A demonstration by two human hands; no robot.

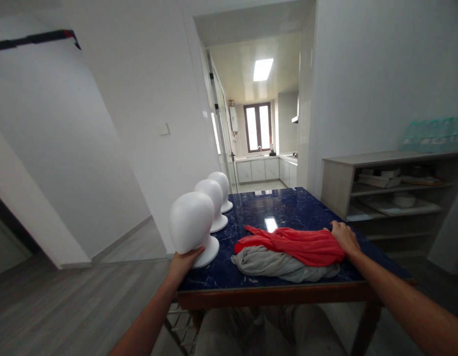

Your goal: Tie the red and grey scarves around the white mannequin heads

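Three white foam mannequin heads stand in a row along the table's left side: the nearest head (191, 222), a middle head (213, 198) and a far head (220, 184). My left hand (187, 258) grips the neck of the nearest one, just above its round base; some fingers are hidden behind it. A red scarf (288, 242) lies bunched lengthwise at the front of the table, partly over a grey scarf (280, 265). At the red scarf's right end, my right hand (344, 236) is closed on the cloth with bent fingers.
The dark blue marbled table (284, 205) has a wooden front edge, with my legs beneath it. To the right stands a shelf unit (336, 183) with boxes inside and wrapped water bottles (432, 133) on top. Beyond the table, a doorway opens to a kitchen.
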